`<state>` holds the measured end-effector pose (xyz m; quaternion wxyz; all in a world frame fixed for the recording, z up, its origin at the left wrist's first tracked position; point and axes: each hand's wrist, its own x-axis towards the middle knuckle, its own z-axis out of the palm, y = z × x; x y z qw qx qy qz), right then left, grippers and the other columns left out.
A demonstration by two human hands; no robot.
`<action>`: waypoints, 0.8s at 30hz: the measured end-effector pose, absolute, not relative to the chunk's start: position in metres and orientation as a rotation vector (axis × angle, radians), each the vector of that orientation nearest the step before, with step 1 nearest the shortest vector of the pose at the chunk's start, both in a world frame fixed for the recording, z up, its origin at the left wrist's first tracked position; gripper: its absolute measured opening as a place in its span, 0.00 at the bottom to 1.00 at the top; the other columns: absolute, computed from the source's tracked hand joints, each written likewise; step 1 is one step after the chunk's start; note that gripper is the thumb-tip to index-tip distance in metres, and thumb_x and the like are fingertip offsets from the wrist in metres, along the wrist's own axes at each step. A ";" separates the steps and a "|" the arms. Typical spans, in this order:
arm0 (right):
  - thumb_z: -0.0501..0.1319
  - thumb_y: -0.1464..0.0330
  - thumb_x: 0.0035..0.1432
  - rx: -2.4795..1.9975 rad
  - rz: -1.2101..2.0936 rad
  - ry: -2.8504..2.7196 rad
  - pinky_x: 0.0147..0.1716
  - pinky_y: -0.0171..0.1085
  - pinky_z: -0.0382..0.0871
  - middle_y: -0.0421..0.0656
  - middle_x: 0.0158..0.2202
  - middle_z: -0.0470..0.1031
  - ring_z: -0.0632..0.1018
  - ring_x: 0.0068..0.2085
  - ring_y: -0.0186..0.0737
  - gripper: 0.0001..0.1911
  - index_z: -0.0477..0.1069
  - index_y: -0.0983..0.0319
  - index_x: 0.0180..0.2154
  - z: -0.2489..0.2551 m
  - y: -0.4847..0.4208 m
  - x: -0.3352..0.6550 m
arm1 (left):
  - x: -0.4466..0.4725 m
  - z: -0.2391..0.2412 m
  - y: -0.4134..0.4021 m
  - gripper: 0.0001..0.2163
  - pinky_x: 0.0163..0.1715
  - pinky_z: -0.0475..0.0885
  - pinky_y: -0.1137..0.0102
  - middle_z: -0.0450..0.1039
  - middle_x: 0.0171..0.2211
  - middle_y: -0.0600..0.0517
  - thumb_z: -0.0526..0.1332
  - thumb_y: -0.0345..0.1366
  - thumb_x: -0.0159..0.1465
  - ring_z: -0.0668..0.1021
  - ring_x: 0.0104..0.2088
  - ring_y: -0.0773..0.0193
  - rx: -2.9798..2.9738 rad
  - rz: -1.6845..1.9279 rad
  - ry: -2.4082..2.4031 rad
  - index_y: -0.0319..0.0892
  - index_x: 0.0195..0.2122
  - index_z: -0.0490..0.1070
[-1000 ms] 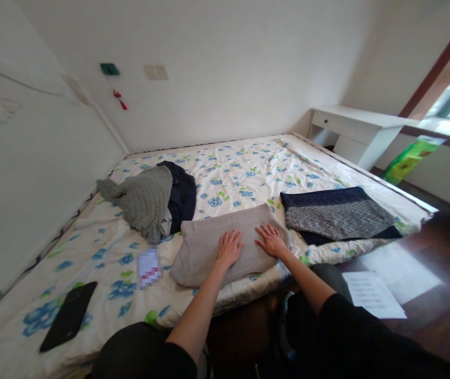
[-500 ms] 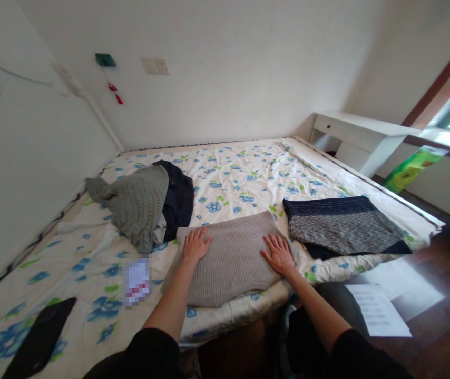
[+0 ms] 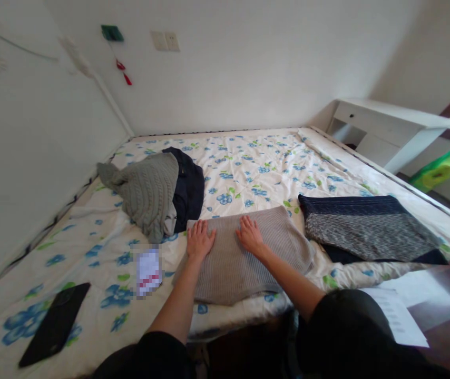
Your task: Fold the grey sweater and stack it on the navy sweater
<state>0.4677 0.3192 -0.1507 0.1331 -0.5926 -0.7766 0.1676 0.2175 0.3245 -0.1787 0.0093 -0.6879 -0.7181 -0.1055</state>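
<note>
A folded beige knit sweater (image 3: 248, 263) lies on the flowered bed sheet (image 3: 256, 163) near the front edge. My left hand (image 3: 200, 239) rests flat on the sweater's far left corner, fingers spread. My right hand (image 3: 250, 235) lies flat on the sweater's upper middle, a short way to the right of the left hand. Neither hand grips anything.
A folded grey and navy garment (image 3: 371, 229) lies to the right of the sweater. A grey cable-knit sweater (image 3: 148, 192) on dark clothing (image 3: 189, 187) is heaped to the left. A black phone (image 3: 55, 323) and a small card (image 3: 148, 265) lie front left. Paper (image 3: 397, 321) is on the floor, a white desk (image 3: 387, 129) at right.
My left hand slid from the sweater's middle to its far left corner. My right hand moved from the right edge leftward to the upper middle. The view shifted slightly.
</note>
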 end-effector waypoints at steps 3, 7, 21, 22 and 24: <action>0.48 0.62 0.84 -1.544 0.573 -2.369 0.83 0.66 0.47 0.58 0.85 0.54 0.53 0.86 0.58 0.35 0.57 0.67 0.83 -0.150 0.329 0.399 | 0.212 -0.185 0.325 0.34 0.83 0.52 0.43 0.61 0.82 0.35 0.52 0.49 0.81 0.64 0.82 0.41 -2.157 -0.364 -2.200 0.35 0.82 0.65; 0.43 0.63 0.85 -1.530 0.619 -2.380 0.83 0.66 0.48 0.54 0.86 0.54 0.55 0.86 0.56 0.33 0.59 0.64 0.83 -0.156 0.335 0.359 | 0.208 -0.190 0.325 0.32 0.83 0.53 0.42 0.63 0.82 0.36 0.50 0.44 0.81 0.65 0.82 0.42 -2.185 -0.393 -2.179 0.38 0.82 0.67; 0.48 0.48 0.85 -1.699 0.543 -2.317 0.85 0.60 0.40 0.50 0.86 0.53 0.53 0.86 0.53 0.40 0.56 0.61 0.85 -0.172 0.346 0.479 | 0.212 -0.186 0.328 0.35 0.84 0.48 0.43 0.60 0.83 0.36 0.49 0.49 0.81 0.62 0.83 0.42 -2.178 -0.379 -2.256 0.34 0.82 0.64; 0.48 0.48 0.85 -1.721 0.530 -2.309 0.85 0.59 0.40 0.50 0.86 0.53 0.54 0.86 0.52 0.40 0.55 0.61 0.85 -0.173 0.348 0.491 | 0.212 -0.186 0.328 0.35 0.84 0.48 0.43 0.59 0.83 0.35 0.49 0.49 0.81 0.62 0.83 0.41 -2.178 -0.379 -2.254 0.33 0.82 0.64; 0.47 0.48 0.85 -1.758 0.500 -2.298 0.85 0.59 0.40 0.50 0.86 0.54 0.54 0.86 0.52 0.40 0.55 0.61 0.85 -0.175 0.352 0.516 | 0.211 -0.186 0.329 0.35 0.84 0.49 0.43 0.60 0.83 0.35 0.49 0.49 0.81 0.62 0.83 0.41 -2.175 -0.388 -2.250 0.33 0.82 0.64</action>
